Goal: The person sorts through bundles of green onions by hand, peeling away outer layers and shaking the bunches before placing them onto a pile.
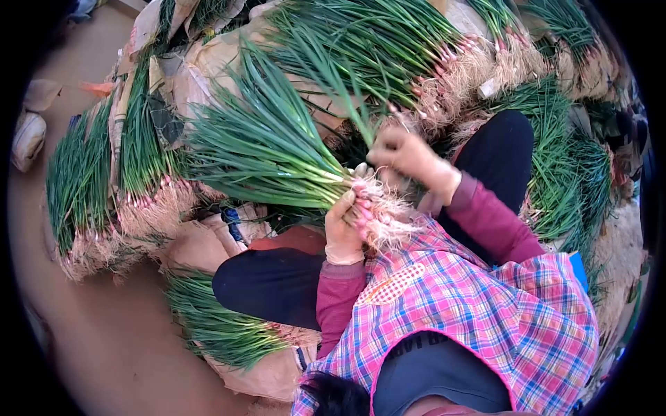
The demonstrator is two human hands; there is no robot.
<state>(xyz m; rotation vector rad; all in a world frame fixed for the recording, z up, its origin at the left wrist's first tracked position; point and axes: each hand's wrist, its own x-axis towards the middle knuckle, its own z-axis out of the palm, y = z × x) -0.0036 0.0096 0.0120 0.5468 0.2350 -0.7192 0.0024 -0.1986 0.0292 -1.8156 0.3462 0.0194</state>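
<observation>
My left hand [341, 227], in a pale glove, is wrapped round a thick bunch of spring onions [291, 152] near the bulbs. The green leaves fan out up and to the left, while the pink bulbs and pale, stringy roots [387, 213] point right, over my lap. Just above those roots is my right hand [406, 156], closed and slightly blurred. Between its fingers are a few green spring onion stalks [357, 114], slanting up and left; their lower ends are hidden by the hand.
A large heap of spring onions [388, 48] lies beyond my hands. More bundles stand at the left [146, 152], and others lie at the right [555, 166] and beside my knee [222, 315]. Brown sacking [263, 374] lies underneath. Brown floor [118, 340] shows at the left.
</observation>
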